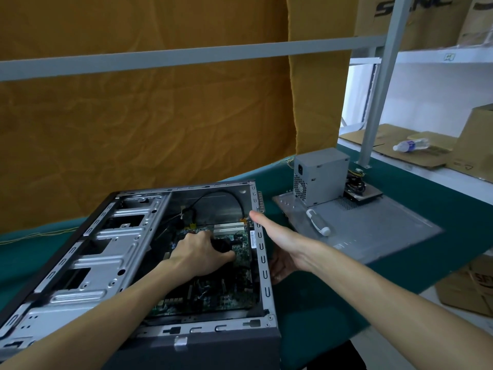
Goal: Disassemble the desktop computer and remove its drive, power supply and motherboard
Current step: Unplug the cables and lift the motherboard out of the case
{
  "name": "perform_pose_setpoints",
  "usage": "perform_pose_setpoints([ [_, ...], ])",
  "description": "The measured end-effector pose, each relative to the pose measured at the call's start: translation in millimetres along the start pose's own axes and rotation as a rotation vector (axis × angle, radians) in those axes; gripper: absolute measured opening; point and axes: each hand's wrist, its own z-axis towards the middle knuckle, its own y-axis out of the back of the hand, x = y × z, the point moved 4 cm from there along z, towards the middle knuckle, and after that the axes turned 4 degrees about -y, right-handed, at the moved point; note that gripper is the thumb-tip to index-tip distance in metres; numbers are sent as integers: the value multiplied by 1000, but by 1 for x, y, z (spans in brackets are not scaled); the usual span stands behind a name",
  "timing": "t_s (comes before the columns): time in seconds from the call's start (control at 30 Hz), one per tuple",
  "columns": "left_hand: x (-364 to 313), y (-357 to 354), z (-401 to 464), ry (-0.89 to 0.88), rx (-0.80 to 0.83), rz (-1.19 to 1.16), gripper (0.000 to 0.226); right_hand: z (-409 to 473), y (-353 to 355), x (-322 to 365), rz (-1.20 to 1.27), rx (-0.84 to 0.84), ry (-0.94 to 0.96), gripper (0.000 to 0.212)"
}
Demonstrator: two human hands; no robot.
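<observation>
Both forearms were bare to the frame edge beside the computer case (165, 335): no sleeves, gloves, rings or watch showed.

backdrop: mustard-yellow cloth (149, 124), creased, hung behind a grey horizontal rail (186, 56). work surface: table with dark green cover (416, 193). right side: grey upright post (381, 84) and white shelving (437, 58) holding brown cardboard boxes (416, 20); flattened cardboard (386, 145) on the lower shelf with a clear plastic bottle (412, 145) lying on its side. further box (469, 287) on the pale floor. white wall behind, brightly lit.
</observation>
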Motion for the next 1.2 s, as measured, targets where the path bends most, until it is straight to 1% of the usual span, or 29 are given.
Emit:
perform_pose_setpoints([
  [0.1, 1, -2, -1, -14, -10, 5, 89, 1, 0, 0, 15, 8, 0, 113],
  [0.37, 1, 2, 1, -4, -22, -7, 94, 2, -1, -1, 32, 1, -4, 114],
  [0.47, -1, 2, 0, 0, -31, 13, 92, 3, 0, -1, 20, -11, 1, 108],
  [0.6, -2, 2, -2, -14, -55, 14, 91, 2, 1, -1, 17, -11, 18, 92],
  [0.77, -3, 6, -1, -3, -52, 31, 93, 2, 1, -1, 3, -2, 18, 94],
  [0.87, -4, 9, -1, -27, -83, 58, 91, 1, 1, -3, 19, 5, 24, 94],
  [1.0, -2, 6, -2, -15, -15, 37, 97, 1, 0, 0, -30, -3, 20, 101],
  [1.13, 1, 4, -4, -56, 23, 34, 102, 1, 2, -2, -30, 0, 17, 106],
  [1.2, 2, 3, -6, -72, 82, 34, 110, 3, 2, -2, -40, -8, 19, 104],
])
